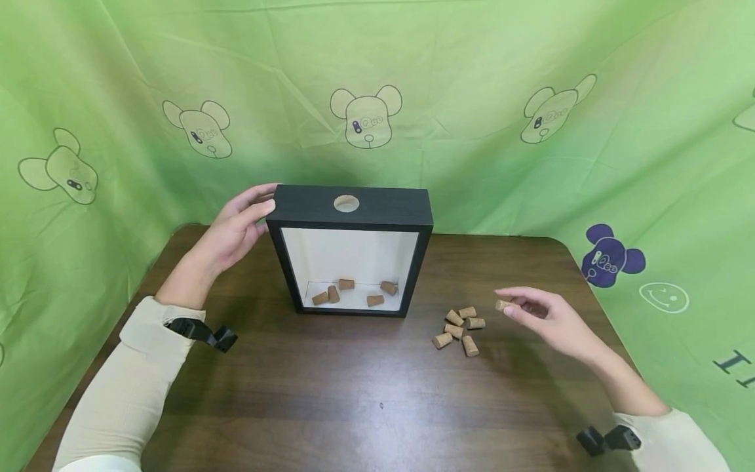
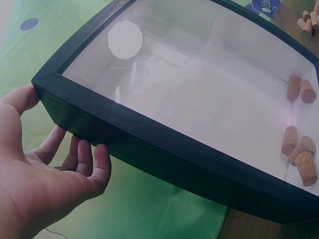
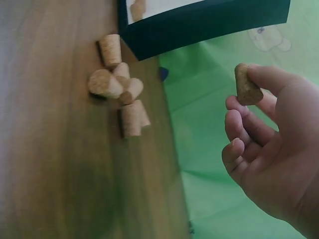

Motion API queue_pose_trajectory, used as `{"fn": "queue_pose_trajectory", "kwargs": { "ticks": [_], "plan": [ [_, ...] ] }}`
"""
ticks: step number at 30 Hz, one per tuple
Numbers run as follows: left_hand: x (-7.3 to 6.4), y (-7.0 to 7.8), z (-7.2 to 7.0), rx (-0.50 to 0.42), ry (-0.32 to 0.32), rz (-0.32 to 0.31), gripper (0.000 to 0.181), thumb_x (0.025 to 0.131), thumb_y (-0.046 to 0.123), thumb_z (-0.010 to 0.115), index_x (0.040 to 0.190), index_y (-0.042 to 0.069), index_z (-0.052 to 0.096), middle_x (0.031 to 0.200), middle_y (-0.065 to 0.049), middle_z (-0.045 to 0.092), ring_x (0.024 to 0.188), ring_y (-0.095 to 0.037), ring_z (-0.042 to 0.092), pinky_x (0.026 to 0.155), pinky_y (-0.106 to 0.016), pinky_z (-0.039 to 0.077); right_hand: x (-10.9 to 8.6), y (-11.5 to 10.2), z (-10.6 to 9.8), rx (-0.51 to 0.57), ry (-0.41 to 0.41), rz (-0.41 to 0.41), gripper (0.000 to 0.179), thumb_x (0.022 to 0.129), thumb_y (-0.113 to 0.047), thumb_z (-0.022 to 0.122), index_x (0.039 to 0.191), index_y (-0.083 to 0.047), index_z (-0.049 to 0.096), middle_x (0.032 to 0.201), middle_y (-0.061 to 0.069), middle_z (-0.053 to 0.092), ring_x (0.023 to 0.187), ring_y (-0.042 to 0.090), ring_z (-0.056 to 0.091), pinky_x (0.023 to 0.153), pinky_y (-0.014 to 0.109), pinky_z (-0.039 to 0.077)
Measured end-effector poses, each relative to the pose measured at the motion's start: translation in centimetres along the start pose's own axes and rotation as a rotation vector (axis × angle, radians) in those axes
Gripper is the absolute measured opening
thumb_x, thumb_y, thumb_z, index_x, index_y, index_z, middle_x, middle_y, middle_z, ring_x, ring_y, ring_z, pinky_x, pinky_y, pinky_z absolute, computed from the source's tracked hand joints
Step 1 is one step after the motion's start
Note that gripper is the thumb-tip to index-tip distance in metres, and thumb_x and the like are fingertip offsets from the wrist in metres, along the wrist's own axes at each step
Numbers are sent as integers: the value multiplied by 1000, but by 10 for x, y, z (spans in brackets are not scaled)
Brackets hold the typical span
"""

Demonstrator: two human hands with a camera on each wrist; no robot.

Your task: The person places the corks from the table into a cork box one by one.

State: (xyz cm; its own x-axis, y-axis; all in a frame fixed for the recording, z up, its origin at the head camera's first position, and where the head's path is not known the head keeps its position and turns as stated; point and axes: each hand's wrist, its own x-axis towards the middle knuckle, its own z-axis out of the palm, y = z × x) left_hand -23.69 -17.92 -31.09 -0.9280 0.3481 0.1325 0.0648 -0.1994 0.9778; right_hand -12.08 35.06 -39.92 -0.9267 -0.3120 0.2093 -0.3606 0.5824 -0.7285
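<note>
A black shadow-box frame [image 1: 420, 269] with a clear front and a round hole [image 1: 347, 203] in its top stands upright on the table. Several corks [image 1: 346, 284] lie on its white floor. My left hand [image 1: 236, 231] holds the box by its upper left side, thumb at the top corner and fingers along the side panel [image 2: 144, 149]. Right of the box, my right hand [image 1: 545, 318] pinches one cork [image 3: 246, 85] between thumb and fingertips, raised above the table. Closest to that hand is a loose pile of corks [image 1: 453, 331].
The brown wooden table [image 1: 330, 393] has its far edge against a green curtain [image 1: 472, 170] printed with bear heads. Black straps with small mounts [image 1: 203, 333] sit on both wrists, over pale sleeves [image 1: 141, 367].
</note>
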Motion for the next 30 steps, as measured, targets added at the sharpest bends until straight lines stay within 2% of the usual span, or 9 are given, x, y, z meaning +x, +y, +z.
{"fn": "queue_pose_trajectory", "kwargs": {
  "ticks": [2,5,8,10,17,21,25,30],
  "plan": [
    [0,1,0,-1,3,-2,48,106,7,44,152,-4,33,135,-4,46,110,-10,58,90,-24,46,5,-4,-3,1,-10,-9,36,100,-4,62,136,-1,62,113,7,74,89,7,67,73,23,55],
    [0,1,0,2,5,-1,49,106,7,44,152,-4,32,135,-4,46,110,-10,58,90,-24,46,13,-10,-6,16,-27,-22,38,103,-4,58,141,-2,59,117,-5,73,91,7,67,75,23,55],
    [0,2,0,8,6,-6,50,106,7,44,153,-4,31,135,-4,46,110,-10,58,91,-24,46,20,-16,-8,26,-40,-50,37,104,-3,55,141,-2,59,118,-15,71,94,6,67,76,23,55],
    [-1,2,0,11,7,-8,50,106,8,44,153,-4,31,135,-4,46,110,-10,57,91,-24,46,25,-21,-9,23,-47,-69,35,104,-2,55,139,-2,61,119,-17,70,96,5,67,77,22,55],
    [-2,1,0,14,6,-8,49,106,8,44,153,-4,32,135,-4,46,111,-11,57,92,-24,46,42,-45,-12,-2,-50,-79,29,103,-6,58,132,-7,65,116,-12,70,97,6,66,77,21,54],
    [-1,1,0,10,4,-6,49,106,7,44,152,-4,33,135,-5,46,110,-11,58,91,-24,46,51,-61,-14,-19,-20,-109,26,99,-2,64,124,-9,66,107,-4,70,91,9,65,74,21,51],
    [0,0,0,8,3,-4,48,107,7,45,152,-4,33,135,-5,46,110,-11,58,92,-25,46,61,-76,-17,-4,-7,-143,25,94,2,69,117,-7,64,100,0,70,85,13,65,72,22,51],
    [0,0,0,8,2,-2,48,106,7,45,152,-4,33,135,-5,46,110,-11,58,92,-25,47,74,-91,-24,46,-26,-176,22,95,3,67,116,-2,61,105,3,72,89,18,68,75,22,54]
  ]
}}
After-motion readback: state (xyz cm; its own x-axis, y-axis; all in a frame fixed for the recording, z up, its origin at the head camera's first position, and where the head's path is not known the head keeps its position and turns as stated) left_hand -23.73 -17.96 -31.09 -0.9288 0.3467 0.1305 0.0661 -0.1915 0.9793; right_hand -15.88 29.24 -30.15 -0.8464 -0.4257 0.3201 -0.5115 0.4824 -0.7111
